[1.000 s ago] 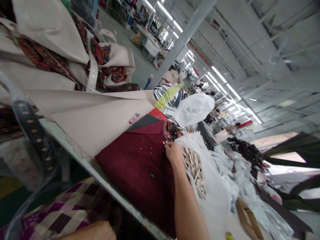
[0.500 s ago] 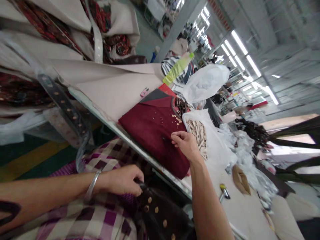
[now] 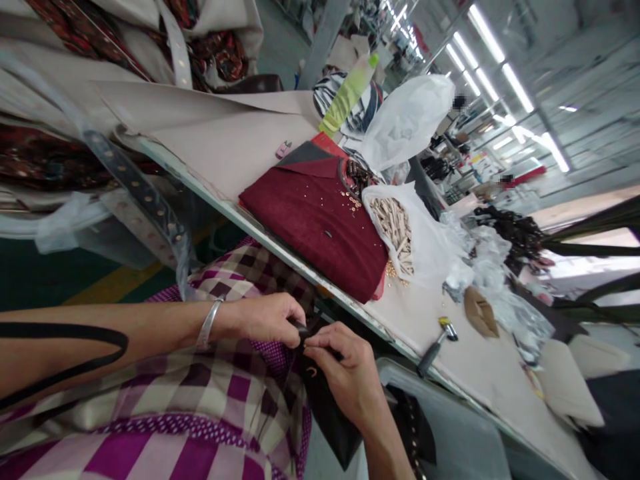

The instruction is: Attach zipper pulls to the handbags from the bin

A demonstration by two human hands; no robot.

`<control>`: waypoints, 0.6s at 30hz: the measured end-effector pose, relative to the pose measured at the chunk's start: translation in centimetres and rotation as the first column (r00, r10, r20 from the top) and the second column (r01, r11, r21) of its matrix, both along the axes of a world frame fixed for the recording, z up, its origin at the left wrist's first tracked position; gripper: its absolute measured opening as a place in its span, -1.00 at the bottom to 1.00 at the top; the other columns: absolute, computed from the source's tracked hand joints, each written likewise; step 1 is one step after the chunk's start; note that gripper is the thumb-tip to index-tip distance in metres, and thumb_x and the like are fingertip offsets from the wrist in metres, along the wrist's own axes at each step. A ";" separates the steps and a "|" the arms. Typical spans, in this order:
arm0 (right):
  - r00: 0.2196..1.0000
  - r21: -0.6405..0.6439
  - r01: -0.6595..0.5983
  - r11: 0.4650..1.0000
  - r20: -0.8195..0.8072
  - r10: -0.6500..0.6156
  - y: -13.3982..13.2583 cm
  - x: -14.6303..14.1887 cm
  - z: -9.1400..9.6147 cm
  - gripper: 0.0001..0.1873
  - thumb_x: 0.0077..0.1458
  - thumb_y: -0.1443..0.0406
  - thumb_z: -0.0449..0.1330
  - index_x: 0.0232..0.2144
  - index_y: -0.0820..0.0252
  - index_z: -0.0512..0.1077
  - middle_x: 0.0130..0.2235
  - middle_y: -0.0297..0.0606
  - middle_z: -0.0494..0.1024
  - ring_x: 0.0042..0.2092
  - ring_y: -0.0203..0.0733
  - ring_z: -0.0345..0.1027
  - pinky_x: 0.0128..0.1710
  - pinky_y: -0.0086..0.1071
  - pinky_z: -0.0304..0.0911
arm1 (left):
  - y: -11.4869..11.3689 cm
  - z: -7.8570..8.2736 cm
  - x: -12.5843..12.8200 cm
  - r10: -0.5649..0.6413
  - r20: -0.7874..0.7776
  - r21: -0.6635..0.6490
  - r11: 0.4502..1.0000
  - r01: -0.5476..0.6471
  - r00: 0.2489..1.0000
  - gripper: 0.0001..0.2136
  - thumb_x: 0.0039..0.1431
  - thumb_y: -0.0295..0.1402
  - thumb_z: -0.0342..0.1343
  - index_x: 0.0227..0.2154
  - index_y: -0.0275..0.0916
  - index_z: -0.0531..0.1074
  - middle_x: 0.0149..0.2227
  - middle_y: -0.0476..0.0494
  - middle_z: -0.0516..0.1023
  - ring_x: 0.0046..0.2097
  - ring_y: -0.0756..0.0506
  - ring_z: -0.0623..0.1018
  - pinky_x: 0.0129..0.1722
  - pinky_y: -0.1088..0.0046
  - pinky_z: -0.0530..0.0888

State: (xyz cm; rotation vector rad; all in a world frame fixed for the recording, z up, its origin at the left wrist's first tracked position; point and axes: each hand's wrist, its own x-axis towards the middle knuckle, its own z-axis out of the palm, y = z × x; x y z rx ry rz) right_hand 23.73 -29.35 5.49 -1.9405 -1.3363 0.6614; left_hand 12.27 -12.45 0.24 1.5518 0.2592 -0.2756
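In my lap area hangs a dark leather piece [image 3: 327,417] bearing gold-coloured metal eyelets. My left hand [image 3: 275,320] is closed on its upper edge, thumb and fingers pinching it. My right hand [image 3: 347,367] meets it there, fingertips pressed together at the leather with a small gold-coloured metal piece between them, partly hidden. Beyond both hands lies a folded maroon cloth [image 3: 310,227] on the table, with several tiny gold-coloured eyelets [image 3: 351,200] scattered on it and a small dark object [image 3: 328,233].
A white bag of beige strips [image 3: 395,227] stands beside the cloth. A hammer [image 3: 437,347] lies on the table [image 3: 470,373] to the right, near a brown paper-like holder [image 3: 480,312]. Below the table edge is a translucent bin [image 3: 450,427]. Eyelet-studded straps [image 3: 135,200] hang at left.
My right hand has come down from above the maroon cloth to the leather piece at my left hand. The left hand still grips the leather; the view has tilted down slightly.
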 end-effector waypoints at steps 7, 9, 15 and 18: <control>0.999 -0.027 0.036 0.999 0.030 -0.035 -0.9 -0.6 0.0 -0.83 0.09 0.48 0.32 -0.39 0.12 0.64 -0.35 -0.33 0.58 -0.31 -0.28 0.47 -0.30 -0.46 0.28 | -1.1 0.6 -0.7 0.012 0.034 0.026 1.000 -0.013 0.999 -0.79 -0.15 -0.28 0.09 -0.44 -0.29 0.46 -0.51 0.03 0.29 -0.43 -0.02 0.27 -0.51 0.49 0.12; 0.997 -0.054 0.068 0.996 0.052 -0.065 -0.9 -0.9 0.3 -0.84 0.06 0.49 0.32 -0.42 0.14 0.61 -0.36 -0.35 0.57 -0.32 -0.28 0.45 -0.30 -0.46 0.26 | -1.4 0.9 -0.9 0.010 0.066 0.040 0.999 -0.013 0.998 -0.81 -0.14 -0.29 0.07 -0.46 -0.29 0.42 -0.51 0.04 0.28 -0.43 -0.01 0.26 -0.50 0.49 0.12; 0.981 -0.209 0.152 0.966 0.149 -0.122 -1.0 -0.9 0.8 -0.86 0.05 0.43 0.31 -0.51 0.15 0.49 -0.41 -0.38 0.53 -0.34 -0.24 0.41 -0.33 -0.40 0.20 | -2.5 0.7 -0.9 0.041 0.149 0.115 0.992 -0.059 0.988 -0.84 -0.09 -0.31 0.02 -0.47 -0.29 0.39 -0.50 0.04 0.30 -0.42 0.00 0.28 -0.48 0.49 0.16; 0.967 -0.137 0.084 0.987 0.251 -0.048 -2.7 0.0 -0.9 -0.93 0.13 0.33 0.23 -0.30 0.12 0.51 -0.22 -0.25 0.58 -0.18 -0.10 0.47 -0.21 -0.30 0.31 | -3.4 0.6 -0.4 0.064 0.069 0.090 0.994 -0.070 0.996 -0.81 -0.12 -0.27 0.09 -0.45 -0.29 0.43 -0.53 0.06 0.29 -0.46 0.01 0.27 -0.52 0.51 0.15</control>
